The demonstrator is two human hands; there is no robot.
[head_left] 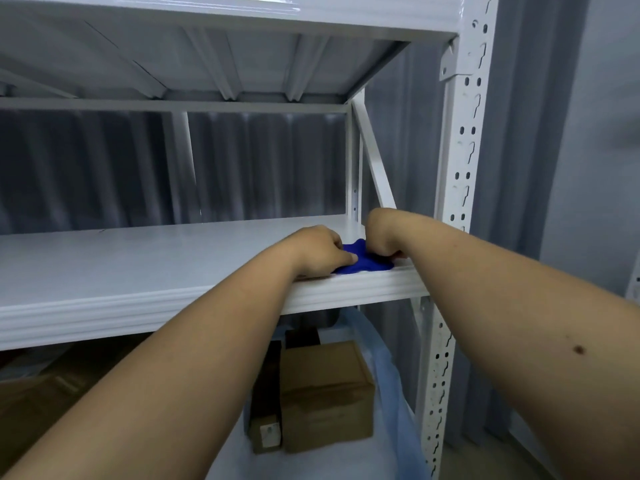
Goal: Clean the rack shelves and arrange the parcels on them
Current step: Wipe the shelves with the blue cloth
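Arms outstretched, left hand (317,251) and right hand (382,233) fingers curled on blue cloth (363,259) atop shelf (138,265).

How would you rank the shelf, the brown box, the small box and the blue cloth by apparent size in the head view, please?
1. shelf
2. brown box
3. Small box and blue cloth: look alike; the cloth is partly hidden by both hands, so unranked.

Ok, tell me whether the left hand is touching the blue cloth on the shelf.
Touching. The head view shows the left hand with its fingers curled onto the blue cloth, no gap between them, on the shelf.
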